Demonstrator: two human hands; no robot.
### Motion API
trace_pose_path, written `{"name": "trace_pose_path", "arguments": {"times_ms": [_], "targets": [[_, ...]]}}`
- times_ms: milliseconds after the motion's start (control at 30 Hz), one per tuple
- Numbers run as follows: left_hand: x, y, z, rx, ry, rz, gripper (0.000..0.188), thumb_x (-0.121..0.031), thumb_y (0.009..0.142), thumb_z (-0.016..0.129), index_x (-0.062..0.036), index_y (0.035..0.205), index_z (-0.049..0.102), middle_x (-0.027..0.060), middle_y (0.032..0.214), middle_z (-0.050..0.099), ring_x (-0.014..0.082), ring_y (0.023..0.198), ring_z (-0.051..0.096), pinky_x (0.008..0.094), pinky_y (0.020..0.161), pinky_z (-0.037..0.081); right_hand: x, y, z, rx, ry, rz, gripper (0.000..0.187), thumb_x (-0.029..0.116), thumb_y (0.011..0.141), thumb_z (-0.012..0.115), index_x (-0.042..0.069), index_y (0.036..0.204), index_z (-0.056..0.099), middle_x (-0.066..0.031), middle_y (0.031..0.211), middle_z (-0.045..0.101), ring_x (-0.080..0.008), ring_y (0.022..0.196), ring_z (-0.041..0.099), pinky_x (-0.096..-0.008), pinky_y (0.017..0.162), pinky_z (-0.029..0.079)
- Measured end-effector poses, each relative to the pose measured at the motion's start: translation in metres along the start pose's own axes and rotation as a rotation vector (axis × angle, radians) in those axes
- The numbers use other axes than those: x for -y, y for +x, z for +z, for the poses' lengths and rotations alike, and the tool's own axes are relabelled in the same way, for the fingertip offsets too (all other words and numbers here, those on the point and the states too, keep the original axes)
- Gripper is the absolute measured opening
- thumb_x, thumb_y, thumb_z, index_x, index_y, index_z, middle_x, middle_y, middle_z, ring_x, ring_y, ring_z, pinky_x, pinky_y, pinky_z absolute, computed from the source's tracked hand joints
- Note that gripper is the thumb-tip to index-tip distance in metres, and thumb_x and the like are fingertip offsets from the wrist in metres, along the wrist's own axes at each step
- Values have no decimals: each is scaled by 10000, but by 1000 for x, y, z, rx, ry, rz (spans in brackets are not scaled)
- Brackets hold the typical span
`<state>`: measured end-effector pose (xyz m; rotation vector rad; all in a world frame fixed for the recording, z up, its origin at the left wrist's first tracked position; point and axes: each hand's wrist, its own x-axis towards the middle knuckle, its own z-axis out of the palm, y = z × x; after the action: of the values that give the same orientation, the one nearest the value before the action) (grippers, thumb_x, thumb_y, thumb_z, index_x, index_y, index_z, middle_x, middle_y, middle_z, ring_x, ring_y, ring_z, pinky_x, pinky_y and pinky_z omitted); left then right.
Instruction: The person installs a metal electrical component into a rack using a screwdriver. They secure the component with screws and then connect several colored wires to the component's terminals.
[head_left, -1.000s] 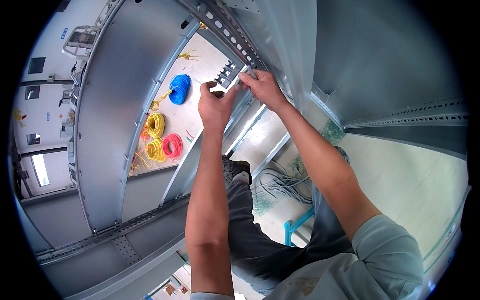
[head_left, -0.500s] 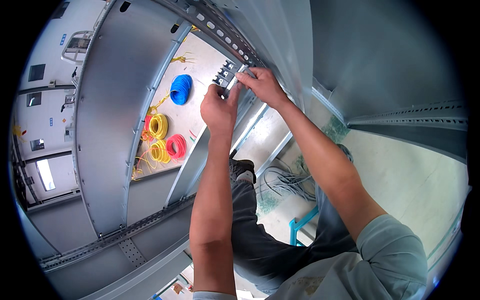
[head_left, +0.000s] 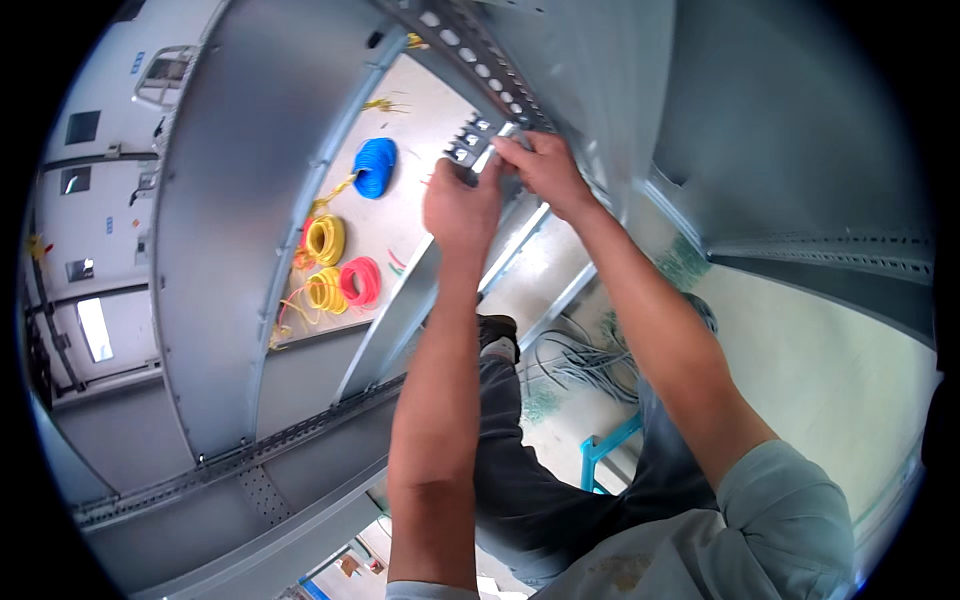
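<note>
A dark grey block (head_left: 468, 140) with three notched bays and pale metal contacts shows just above my hands, beside a perforated metal rail (head_left: 482, 62). My left hand (head_left: 462, 210) closes round its near end, with thumb and fingers bent. From the other side, my right hand (head_left: 552, 172) pinches at the block's near right edge, its fingertips almost meeting those of the left. The parts under the fingertips are hidden. I cannot tell whether the block is fixed to the rail.
Wire coils in blue (head_left: 375, 168), yellow (head_left: 325, 241) and red (head_left: 360, 281) lie on a pale surface beyond the metal frame. Grey sheet-metal panels (head_left: 260, 180) stand on both sides. Loose grey cable (head_left: 585, 362) lies on the floor near my feet, by a turquoise stool (head_left: 610, 440).
The whole view has shifted, so hands, block and coils all appear further right. Both hands stay at the block with nearly the same grip.
</note>
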<state>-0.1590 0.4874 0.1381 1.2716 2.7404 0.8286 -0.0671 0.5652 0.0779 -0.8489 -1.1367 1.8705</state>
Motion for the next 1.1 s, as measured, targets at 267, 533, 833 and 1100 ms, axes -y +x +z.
{"name": "trace_pose_path", "arguments": {"times_ms": [267,533,833,1100], "targets": [[11,0,0,-121,-79,156,519,-454,776,827,-6,664,590,127,570,596,267,509,580,380,536,470,9,-2,-1,16,-47,-21,313,333,941,701,78,762,669,54,667,562,-21,547,429,-221,478,314],[12,3,-2,-62,-19,99,518,-467,744,848,-2,694,626,141,602,623,253,540,606,378,552,476,4,-5,4,-52,-118,-88,348,334,943,690,83,712,620,55,640,531,-25,519,417,-240,460,312],[18,4,-14,3,-114,121,416,-372,818,812,1,754,637,127,632,630,212,549,582,356,564,475,7,1,-5,68,-126,-15,372,389,937,656,73,743,625,26,697,562,-83,664,489,-274,611,392],[20,-3,-3,-27,-51,217,405,-362,818,822,-9,769,630,147,656,651,289,581,640,377,582,497,12,-6,-7,126,-30,53,315,390,961,658,93,859,635,50,726,536,-50,682,449,-231,630,345]]}}
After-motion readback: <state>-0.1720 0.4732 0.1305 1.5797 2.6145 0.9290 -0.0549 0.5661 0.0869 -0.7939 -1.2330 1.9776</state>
